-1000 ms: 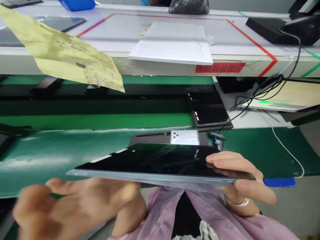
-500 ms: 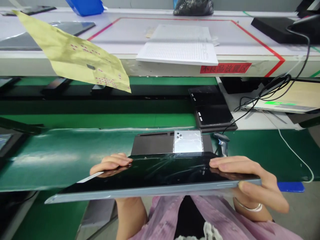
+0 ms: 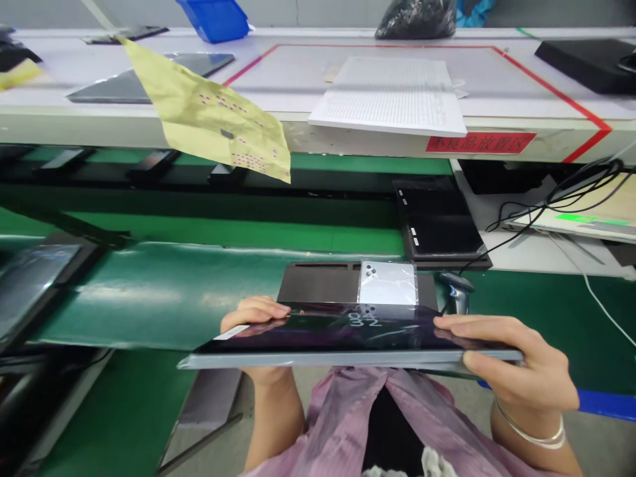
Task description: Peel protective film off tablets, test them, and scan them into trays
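Since both hands are on it, the black tablet (image 3: pixel 348 338) is up off the green belt (image 3: pixel 149 298), held level at 6 o'clock, just above a pink smock (image 3: pixel 338 417). The left hand (image 3: pixel 261 324) and right hand (image 3: pixel 517 371) stand well apart, one at each end. Each is clamped on the tablet: the right has its fingers over the top and its thumb along the front edge, while the left curls its fingers over the top, with its thumb out of sight. A small white strip (image 3: pixel 231 332) sits near the tablet's left corner.

Just past the tablet, at 12 o'clock, lies a dark tray (image 3: pixel 318 281) with a plastic-wrapped card (image 3: pixel 388 283) on it, and the tablet is not resting there. A stack of black tablets (image 3: pixel 437 222) sits at 1 o'clock, a hand scanner (image 3: pixel 460 293) stands at 2 o'clock, and another tablet (image 3: pixel 40 285) lies at 9 o'clock.

So far, this one tablet is lifted and gripped, not set down, while the others lie untouched by either hand. How many have gone through already cannot be told. Farther off, a yellow paper sheet (image 3: pixel 218 112) hangs over the bench edge beside a pad of ruled paper (image 3: pixel 387 96).
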`<state>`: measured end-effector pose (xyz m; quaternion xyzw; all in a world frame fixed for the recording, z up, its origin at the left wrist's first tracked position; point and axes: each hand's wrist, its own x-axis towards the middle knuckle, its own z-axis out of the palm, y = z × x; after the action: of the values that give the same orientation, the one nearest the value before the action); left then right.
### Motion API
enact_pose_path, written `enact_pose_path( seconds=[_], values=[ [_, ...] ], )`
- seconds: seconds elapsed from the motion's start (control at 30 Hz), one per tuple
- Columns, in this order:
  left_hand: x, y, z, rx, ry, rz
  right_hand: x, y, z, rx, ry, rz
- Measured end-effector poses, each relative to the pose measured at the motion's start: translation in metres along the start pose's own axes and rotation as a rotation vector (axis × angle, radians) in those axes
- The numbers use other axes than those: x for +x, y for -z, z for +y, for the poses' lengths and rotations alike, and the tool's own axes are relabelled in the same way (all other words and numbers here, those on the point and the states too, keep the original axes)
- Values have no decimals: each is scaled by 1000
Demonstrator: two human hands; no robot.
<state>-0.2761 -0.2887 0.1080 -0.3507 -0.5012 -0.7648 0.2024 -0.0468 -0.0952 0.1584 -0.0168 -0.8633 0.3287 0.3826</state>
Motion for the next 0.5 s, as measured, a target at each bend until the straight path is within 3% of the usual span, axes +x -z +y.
enact_pose_path(
  seconds=[0.1, 0.3, 0.5],
  values=[
    [-2, 1, 0, 4, -25, -41, -1, 2, 4, -75, 35, -37],
    [-4, 0, 5, 52, -36, -53, -1, 5, 25, 32, 206, -78],
    [-6, -11, 12, 246, -151, -78, 18, -22, -6, -295, 314, -4]
  ],
)
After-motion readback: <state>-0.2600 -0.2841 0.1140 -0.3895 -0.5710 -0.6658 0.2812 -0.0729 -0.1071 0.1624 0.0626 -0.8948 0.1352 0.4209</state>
